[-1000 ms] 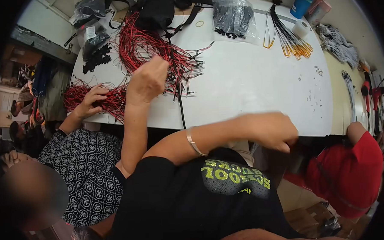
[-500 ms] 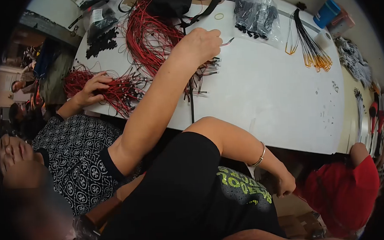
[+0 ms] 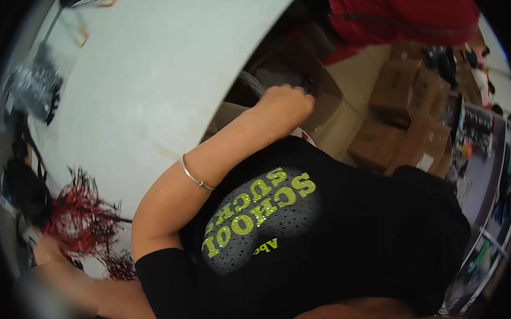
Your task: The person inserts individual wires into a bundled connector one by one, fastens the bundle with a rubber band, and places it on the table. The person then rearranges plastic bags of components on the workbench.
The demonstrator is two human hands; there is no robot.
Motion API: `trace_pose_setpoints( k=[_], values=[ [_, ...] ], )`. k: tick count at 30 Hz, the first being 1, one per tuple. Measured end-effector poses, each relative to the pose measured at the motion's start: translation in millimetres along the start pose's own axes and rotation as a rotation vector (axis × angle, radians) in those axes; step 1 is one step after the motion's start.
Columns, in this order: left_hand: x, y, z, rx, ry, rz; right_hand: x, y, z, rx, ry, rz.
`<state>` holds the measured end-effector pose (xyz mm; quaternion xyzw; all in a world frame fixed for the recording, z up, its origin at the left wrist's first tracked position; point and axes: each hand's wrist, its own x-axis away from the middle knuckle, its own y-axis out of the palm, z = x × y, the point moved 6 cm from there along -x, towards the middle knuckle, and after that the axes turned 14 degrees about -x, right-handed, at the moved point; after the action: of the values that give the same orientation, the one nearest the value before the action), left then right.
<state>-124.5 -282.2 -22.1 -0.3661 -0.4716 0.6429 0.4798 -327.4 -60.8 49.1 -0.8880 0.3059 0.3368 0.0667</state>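
Note:
My left hand (image 3: pixel 290 106), with a bangle on the wrist, is closed with its knuckles toward me, in front of my black shirt (image 3: pixel 338 235) and beyond the table's edge. Whatever its fingers may hold is hidden. Behind it are some pale, thin strands (image 3: pixel 252 82) and an open cardboard box (image 3: pixel 326 99). My right hand is outside the view. Red and black wires (image 3: pixel 81 218) lie in a tangle on the white table (image 3: pixel 143 79), at the lower left of the view.
A co-worker's hand (image 3: pixel 50 253) is near the wires. A clear bag of black parts (image 3: pixel 36 89) and a black bag (image 3: pixel 26 192) lie toward the left. Cardboard boxes (image 3: pixel 398 90) are stacked on the floor at the right. Another person in red (image 3: pixel 397 13) is at the top.
The view has swung sharply toward the right side, bringing the floor boxes into sight. My left hand has moved from above the table edge to beyond it, and its fingers remain closed.

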Motion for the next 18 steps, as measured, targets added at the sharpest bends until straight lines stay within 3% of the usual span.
trace_pose_setpoints(
  k=[4, 6, 13, 16, 18],
  values=[
    [6, 21, 17, -0.109, 0.079, -0.124, 21, -84, -47, -0.031, 0.004, 0.415],
    [9, 37, 25, -0.059, 0.131, -0.481, 34, -125, -72, -0.058, -0.004, 0.603],
    [13, 48, 30, -0.075, 0.136, -0.404, 136, 56, -119, 0.000, 0.025, 1.051],
    [14, 47, 23, -0.199, 0.083, -0.259, 170, 101, -136, 0.039, 0.088, 1.236],
    [10, 52, 21, -0.190, -0.018, -0.291, 195, 114, -152, 0.092, 0.156, 1.312]
  ],
)
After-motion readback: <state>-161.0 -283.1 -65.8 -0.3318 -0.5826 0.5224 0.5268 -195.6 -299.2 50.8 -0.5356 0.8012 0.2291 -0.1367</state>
